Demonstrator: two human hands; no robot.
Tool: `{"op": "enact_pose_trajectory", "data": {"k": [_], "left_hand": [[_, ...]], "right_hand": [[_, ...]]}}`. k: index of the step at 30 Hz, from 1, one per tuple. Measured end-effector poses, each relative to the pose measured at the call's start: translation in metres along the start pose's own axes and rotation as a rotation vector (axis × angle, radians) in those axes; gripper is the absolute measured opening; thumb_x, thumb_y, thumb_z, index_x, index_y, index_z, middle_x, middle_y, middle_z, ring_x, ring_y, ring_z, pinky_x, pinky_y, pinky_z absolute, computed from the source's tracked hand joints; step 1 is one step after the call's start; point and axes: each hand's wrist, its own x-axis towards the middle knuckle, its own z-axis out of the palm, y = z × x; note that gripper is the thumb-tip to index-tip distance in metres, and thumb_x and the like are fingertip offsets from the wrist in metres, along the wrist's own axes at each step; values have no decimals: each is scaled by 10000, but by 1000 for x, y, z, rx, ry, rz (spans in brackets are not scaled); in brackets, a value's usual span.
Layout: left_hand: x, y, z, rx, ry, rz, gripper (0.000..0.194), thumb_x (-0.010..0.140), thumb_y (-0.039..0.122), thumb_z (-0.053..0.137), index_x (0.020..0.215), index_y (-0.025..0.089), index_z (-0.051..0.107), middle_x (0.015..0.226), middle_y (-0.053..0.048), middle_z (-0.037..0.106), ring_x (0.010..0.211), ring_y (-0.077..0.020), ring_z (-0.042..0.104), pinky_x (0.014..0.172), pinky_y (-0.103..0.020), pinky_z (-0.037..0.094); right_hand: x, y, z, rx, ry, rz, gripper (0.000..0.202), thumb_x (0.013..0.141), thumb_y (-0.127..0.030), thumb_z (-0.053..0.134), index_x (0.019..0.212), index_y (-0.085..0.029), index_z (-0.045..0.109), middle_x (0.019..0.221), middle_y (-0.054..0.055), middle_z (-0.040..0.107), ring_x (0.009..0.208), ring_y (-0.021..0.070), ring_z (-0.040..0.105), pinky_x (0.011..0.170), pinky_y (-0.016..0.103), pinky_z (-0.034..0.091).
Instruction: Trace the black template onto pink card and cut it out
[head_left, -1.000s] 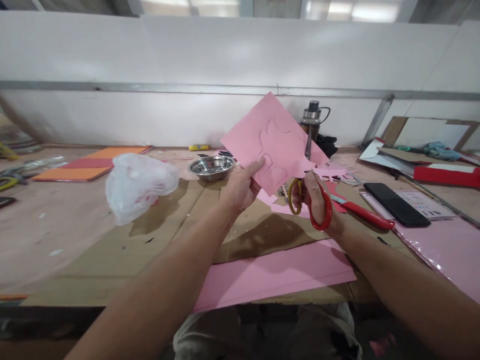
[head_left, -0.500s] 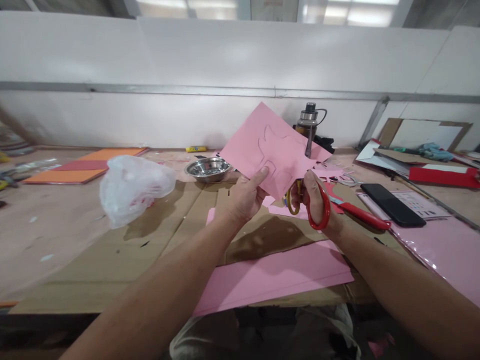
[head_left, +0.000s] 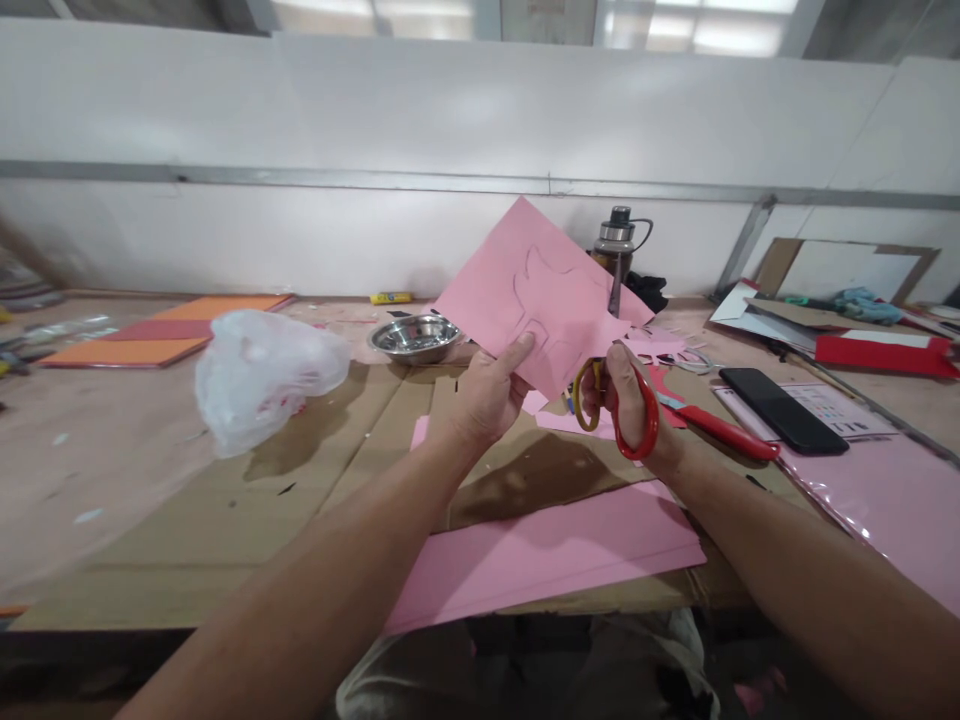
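My left hand (head_left: 491, 398) pinches the lower edge of a pink sheet (head_left: 517, 270), thumb on its face. Dark curved outlines are drawn on the sheet, which is raised and tilted above the cardboard. Fingers of my right hand (head_left: 624, 392) are wrapped in the handles of a pair of scissors (head_left: 647, 425), one loop red and the other yellow. The dark blades point upward at the sheet's right part, where a cut separates a flap of paper. Pink strips (head_left: 555, 555) lie on the cardboard (head_left: 225, 540) below my hands.
A plastic bag (head_left: 262, 375) and a metal bowl (head_left: 414, 340) stand left of the sheet. Behind it is a bottle (head_left: 616, 240). Rightward lie a red-handled cutter (head_left: 727, 432), a phone (head_left: 784, 410) and pink scraps (head_left: 660, 345). Orange sheets (head_left: 127, 350) lie far left.
The pink sheet has shifted slightly up and to the left, with its flap a little lower. Both hands keep their holds and have barely moved.
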Motion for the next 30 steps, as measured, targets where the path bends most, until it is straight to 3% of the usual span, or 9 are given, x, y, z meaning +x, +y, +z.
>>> {"op": "enact_pose_trajectory", "data": {"k": [6,15,30], "left_hand": [[-1,-4,-1,31,-52,22,290,760,221,798,1033,206,702,1146,-54,755,1194,-208,652,1012,-306,532],[-4,-6,0,26,-71,8,403,744,216,813,1128,209,692,1085,-55,770,1111,-197,690,959,-275,547],[-2,-9,-5,-1,-80,-24,345,747,213,818,1074,191,711,1155,-78,752,1106,-204,692,917,-279,561]], "right_hand": [[4,12,-3,87,34,25,559,854,-765,480,751,-219,543,599,-2,515,483,133,500,413,283,394],[4,11,-4,44,27,27,537,910,-700,463,711,-206,530,564,-4,527,447,126,523,434,289,389],[3,9,-3,17,40,28,544,910,-705,453,679,-216,519,533,-6,519,427,124,505,403,286,380]]}}
